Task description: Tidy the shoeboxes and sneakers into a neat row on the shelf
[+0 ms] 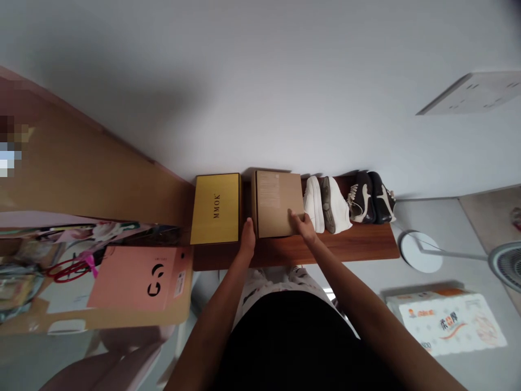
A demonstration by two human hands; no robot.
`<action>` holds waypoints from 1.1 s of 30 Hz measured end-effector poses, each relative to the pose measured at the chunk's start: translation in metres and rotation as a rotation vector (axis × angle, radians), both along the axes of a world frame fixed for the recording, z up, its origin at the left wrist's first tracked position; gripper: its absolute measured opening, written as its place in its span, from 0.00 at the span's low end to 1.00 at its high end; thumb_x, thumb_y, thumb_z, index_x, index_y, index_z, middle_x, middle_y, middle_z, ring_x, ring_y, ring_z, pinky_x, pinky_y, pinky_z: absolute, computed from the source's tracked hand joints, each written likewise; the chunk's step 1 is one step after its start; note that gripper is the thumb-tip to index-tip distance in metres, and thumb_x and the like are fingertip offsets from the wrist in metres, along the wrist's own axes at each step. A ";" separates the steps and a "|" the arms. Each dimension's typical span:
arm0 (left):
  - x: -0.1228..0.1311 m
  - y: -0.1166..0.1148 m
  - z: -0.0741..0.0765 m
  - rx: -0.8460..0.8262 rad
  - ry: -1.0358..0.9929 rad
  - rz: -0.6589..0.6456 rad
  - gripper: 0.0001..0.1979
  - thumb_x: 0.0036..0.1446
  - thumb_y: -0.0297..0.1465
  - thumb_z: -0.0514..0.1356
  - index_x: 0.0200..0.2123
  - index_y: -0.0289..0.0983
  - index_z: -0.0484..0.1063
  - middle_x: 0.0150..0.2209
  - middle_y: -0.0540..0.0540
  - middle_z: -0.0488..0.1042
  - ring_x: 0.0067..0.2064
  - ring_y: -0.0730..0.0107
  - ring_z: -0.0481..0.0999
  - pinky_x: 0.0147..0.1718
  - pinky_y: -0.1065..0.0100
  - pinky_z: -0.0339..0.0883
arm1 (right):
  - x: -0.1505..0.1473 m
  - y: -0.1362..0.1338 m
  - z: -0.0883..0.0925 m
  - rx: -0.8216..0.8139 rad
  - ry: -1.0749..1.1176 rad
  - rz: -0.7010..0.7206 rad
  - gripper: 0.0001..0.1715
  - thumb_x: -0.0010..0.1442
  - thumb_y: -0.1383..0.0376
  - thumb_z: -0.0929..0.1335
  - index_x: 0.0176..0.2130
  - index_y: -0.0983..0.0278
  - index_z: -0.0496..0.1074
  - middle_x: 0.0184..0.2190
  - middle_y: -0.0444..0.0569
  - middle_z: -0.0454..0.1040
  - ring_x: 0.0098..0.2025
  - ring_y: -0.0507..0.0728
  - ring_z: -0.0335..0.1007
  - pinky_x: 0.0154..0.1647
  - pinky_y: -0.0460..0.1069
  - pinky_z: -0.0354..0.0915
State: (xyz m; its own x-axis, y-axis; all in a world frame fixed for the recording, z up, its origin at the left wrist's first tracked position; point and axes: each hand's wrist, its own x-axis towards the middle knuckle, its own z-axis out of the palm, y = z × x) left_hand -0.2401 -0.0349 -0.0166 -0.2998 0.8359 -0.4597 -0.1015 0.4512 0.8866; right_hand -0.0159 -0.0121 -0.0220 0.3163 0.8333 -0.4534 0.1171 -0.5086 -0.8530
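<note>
A plain brown cardboard box (277,201) rests on a dark wooden shelf (350,247) against the white wall. My left hand (247,234) presses against the box's near left corner, fingers closed along its side. My right hand (303,224) grips the near right corner, with the fingers over the lid. To the left of it lies a yellow box (215,209) with black lettering. To the right stand a pair of white shoes (325,203) and a pair of dark brown shoes (372,198).
A pink paper bag (134,277) and clutter lie on a table at the left. On the floor at the right are a white round lamp base (421,251), a fan (507,263) and a pack of tissue rolls (448,323).
</note>
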 end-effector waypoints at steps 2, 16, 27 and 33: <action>-0.004 -0.006 0.010 0.053 0.052 0.016 0.26 0.63 0.50 0.60 0.53 0.36 0.75 0.58 0.38 0.75 0.64 0.58 0.69 0.67 0.59 0.56 | 0.004 0.000 0.005 0.008 0.063 0.000 0.37 0.50 0.43 0.74 0.50 0.66 0.74 0.48 0.57 0.80 0.53 0.65 0.76 0.57 0.59 0.70; -0.010 -0.017 0.062 0.012 -0.500 0.087 0.36 0.47 0.44 0.74 0.59 0.45 0.72 0.61 0.43 0.73 0.57 0.57 0.76 0.48 0.60 0.76 | -0.026 -0.006 -0.001 0.015 0.297 0.077 0.50 0.51 0.37 0.71 0.63 0.62 0.68 0.61 0.54 0.73 0.65 0.64 0.67 0.68 0.58 0.61; 0.004 -0.021 0.066 0.025 -0.314 0.134 0.38 0.48 0.40 0.75 0.62 0.46 0.70 0.57 0.45 0.77 0.60 0.58 0.74 0.57 0.57 0.72 | -0.039 -0.025 0.024 -0.039 0.324 0.279 0.51 0.54 0.36 0.71 0.67 0.58 0.65 0.71 0.46 0.58 0.75 0.62 0.46 0.76 0.59 0.41; 0.015 -0.025 0.059 0.100 -0.185 0.072 0.37 0.51 0.41 0.73 0.64 0.43 0.70 0.59 0.44 0.76 0.62 0.55 0.73 0.63 0.54 0.66 | -0.041 -0.035 0.052 0.047 0.471 0.342 0.46 0.54 0.45 0.76 0.66 0.55 0.67 0.64 0.46 0.71 0.70 0.63 0.60 0.71 0.58 0.57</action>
State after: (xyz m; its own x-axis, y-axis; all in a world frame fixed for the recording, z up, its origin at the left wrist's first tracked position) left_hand -0.2256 -0.0600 0.0427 -0.2785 0.8596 -0.4284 -0.2954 0.3477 0.8898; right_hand -0.0568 -0.0472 0.0303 -0.2013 0.8751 -0.4401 -0.1291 -0.4691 -0.8737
